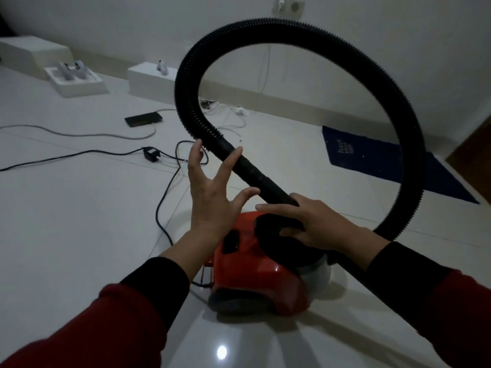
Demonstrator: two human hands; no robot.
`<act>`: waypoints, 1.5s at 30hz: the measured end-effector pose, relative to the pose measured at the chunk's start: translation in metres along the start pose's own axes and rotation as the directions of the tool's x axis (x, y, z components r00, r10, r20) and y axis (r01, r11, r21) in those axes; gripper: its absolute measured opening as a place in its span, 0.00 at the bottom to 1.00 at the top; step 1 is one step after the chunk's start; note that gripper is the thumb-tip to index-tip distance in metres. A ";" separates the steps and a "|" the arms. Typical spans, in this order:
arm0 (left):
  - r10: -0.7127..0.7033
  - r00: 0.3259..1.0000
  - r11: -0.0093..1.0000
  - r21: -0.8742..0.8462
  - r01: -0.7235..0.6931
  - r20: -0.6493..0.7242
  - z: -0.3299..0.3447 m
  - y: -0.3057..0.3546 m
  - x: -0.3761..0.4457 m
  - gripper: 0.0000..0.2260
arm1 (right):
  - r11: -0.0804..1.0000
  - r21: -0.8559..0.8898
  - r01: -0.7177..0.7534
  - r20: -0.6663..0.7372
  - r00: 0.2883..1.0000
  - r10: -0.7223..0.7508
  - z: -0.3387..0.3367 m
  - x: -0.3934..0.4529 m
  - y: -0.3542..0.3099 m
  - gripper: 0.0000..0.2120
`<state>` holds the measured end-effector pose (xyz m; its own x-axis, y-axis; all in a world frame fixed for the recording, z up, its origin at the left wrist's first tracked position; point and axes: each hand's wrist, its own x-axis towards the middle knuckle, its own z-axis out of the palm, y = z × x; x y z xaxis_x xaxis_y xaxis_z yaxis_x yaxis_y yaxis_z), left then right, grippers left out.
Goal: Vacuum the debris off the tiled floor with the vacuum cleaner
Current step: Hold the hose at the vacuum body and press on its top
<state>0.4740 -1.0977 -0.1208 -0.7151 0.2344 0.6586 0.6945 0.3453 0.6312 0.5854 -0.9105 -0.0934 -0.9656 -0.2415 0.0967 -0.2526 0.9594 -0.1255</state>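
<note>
A red canister vacuum cleaner (255, 272) stands on the white tiled floor (79, 235) just in front of me. Its black ribbed hose (345, 49) loops high in a wide arc and comes back down to a smooth black tube (252, 173). My right hand (310, 224) grips the black nozzle head (276, 229) at the tube's lower end, just above the vacuum's body. My left hand (212, 192) is beside the tube with fingers spread; one fingertip touches the tube, and it grips nothing. I can make out no debris on the tiles.
Black and grey cables (164, 208) snake across the floor left of the vacuum, with a small adapter (151, 154) and a flat black box (143, 119). White boxes (74, 81) line the far wall. A blue mat (385, 158) lies at the right. A wall socket (287, 4) is above.
</note>
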 end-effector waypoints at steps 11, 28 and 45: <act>-0.308 0.832 0.931 -0.035 0.364 0.461 0.020 -0.044 -0.107 0.28 | 0.997 0.071 -0.008 -0.075 0.997 0.013 0.007 0.005 0.004 0.32; -0.306 0.906 0.944 -0.031 0.329 0.293 0.028 -0.041 -0.116 0.24 | 0.908 0.408 -0.097 -0.158 0.972 0.175 0.008 0.002 0.005 0.26; -0.050 0.919 0.924 0.367 -0.105 0.390 0.020 -0.043 -0.108 0.20 | 0.920 0.381 -0.094 -0.169 0.971 0.169 0.007 0.006 -0.001 0.27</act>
<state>0.5198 -1.1202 -0.2271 -0.7233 0.5526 0.4140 0.6880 0.6279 0.3638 0.5794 -0.9142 -0.1001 -0.9697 -0.0474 0.2398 -0.1652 0.8499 -0.5003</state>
